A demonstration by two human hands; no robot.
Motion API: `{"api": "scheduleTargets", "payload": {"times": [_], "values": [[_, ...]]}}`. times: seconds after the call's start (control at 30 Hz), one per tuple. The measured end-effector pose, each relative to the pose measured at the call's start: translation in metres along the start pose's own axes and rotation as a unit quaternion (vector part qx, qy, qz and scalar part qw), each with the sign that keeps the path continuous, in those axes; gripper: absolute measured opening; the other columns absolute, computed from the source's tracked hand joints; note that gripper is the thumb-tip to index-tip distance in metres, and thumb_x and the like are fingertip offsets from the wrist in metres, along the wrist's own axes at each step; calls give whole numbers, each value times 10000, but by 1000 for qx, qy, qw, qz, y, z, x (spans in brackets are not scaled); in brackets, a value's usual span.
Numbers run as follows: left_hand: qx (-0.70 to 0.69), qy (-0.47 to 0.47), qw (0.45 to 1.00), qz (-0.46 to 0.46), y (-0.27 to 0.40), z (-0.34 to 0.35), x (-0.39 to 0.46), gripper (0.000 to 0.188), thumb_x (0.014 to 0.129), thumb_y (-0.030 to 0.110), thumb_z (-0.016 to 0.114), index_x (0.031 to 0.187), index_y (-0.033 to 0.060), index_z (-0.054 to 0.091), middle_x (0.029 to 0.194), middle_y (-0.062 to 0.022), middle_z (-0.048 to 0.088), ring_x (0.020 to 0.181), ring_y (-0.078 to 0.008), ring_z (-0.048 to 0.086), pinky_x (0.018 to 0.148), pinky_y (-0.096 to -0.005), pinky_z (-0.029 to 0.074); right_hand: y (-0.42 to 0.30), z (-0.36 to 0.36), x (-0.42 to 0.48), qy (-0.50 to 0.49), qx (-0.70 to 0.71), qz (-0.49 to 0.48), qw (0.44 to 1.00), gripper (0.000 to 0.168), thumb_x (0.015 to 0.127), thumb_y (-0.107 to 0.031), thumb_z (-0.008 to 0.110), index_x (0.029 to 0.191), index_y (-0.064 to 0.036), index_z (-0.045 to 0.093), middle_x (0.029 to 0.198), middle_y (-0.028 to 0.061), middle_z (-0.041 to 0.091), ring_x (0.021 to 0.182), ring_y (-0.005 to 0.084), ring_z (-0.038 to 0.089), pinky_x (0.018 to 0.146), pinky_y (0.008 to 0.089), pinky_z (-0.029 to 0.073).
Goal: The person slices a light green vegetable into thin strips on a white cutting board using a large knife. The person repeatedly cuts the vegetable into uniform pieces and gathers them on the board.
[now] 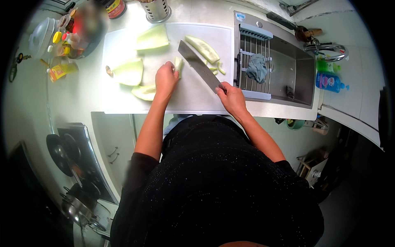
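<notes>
My right hand (232,98) grips the handle of a kitchen cleaver (200,68), its broad blade slanting up and left above the white cutting board (197,100). Between the fingers of my left hand (166,78) is a narrow strip of pale green gourd (178,64). A long cored gourd wedge (202,48) lies beyond the blade, with thin parings (221,68) near its lower end. At the board's left are a gourd chunk with its stem (128,72) and a larger gourd chunk (152,38) above it. Another gourd wedge (143,92) is partly hidden by my left wrist.
Right of the board, a steel sink (282,71) carries a drying rack (256,35) with a grey-blue cloth (257,68). A perforated steel utensil holder (157,10) stands behind the board. Bottles (63,71) crowd the left counter, and a frying pan (60,151) sits at the cooktop.
</notes>
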State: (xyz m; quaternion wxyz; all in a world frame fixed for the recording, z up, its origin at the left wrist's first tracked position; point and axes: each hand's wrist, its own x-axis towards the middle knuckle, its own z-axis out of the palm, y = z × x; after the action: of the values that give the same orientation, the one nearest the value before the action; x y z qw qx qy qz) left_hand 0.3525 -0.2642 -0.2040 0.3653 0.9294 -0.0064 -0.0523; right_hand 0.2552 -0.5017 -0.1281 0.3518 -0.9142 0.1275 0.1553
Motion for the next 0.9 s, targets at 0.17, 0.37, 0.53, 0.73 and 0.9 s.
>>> {"api": "scheduleTargets", "payload": {"times": [0.17,0.37,0.53,0.73,0.9], "values": [[-77,-27,993,-83,0,30,-10,201,826,112,720,832,-12,563,761,-196,663,715,-358,662,673,-425,527,-4,2,-4,-11,-31,4,999,255,929,-304,619,1032,-80,686,770,196,679,748,414,655,682,494,504],[-221,-73,958,-168,20,40,-39,161,933,128,656,870,-12,606,644,-112,652,517,-191,646,549,-347,517,1,4,-5,21,-42,-26,999,229,936,-290,615,1049,-104,684,798,170,688,754,398,657,675,491,506],[-28,35,998,54,20,21,-52,60,888,67,645,935,42,671,906,-89,687,813,-248,685,700,-343,545,2,9,-5,68,-64,-87,992,178,939,-259,621,1055,-140,685,777,136,679,716,369,658,655,470,522],[26,73,968,238,8,23,-38,173,786,18,644,949,66,682,1031,-58,674,994,-260,629,787,-361,554,-2,12,-8,52,-67,-104,991,187,952,-223,622,1107,-134,675,795,142,664,716,362,644,644,440,502],[34,74,966,245,2,32,-35,193,777,37,670,968,61,682,1042,-77,661,962,-265,633,777,-357,555,3,14,-11,62,-88,-115,988,173,935,-233,634,1079,-148,678,767,134,667,676,361,648,617,456,516]]}}
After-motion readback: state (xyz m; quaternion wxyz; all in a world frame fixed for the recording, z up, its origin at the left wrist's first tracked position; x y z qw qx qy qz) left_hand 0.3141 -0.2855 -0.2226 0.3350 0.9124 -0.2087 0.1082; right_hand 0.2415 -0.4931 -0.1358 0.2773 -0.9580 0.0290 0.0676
